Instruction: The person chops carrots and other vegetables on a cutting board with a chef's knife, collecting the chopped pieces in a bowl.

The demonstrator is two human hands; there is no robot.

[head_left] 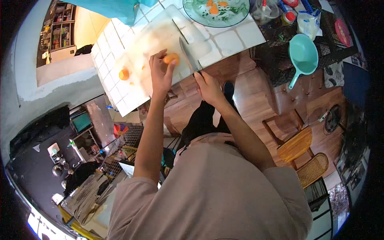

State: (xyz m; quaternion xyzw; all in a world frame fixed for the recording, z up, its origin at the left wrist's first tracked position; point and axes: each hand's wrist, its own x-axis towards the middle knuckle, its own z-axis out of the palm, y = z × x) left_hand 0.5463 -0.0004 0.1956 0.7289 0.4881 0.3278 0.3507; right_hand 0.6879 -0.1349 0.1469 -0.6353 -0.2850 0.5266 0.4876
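Observation:
My left hand has its fingers and thumb closed around an orange carrot piece, over the pale cutting board. In my right hand is the handle of a knife. Its blade points away from me and lies just right of the carrot piece, apart from it. Another thick carrot piece rests to the left of my left hand, with small orange scraps near it. At the far side of the table, a green-patterned plate holds several orange pieces.
The white tiled table ends just before my body. A blue-green cloth or bag covers its far left. To the right, a dark rack holds a turquoise dipper and a red-lidded jar. A wooden chair stands on the right.

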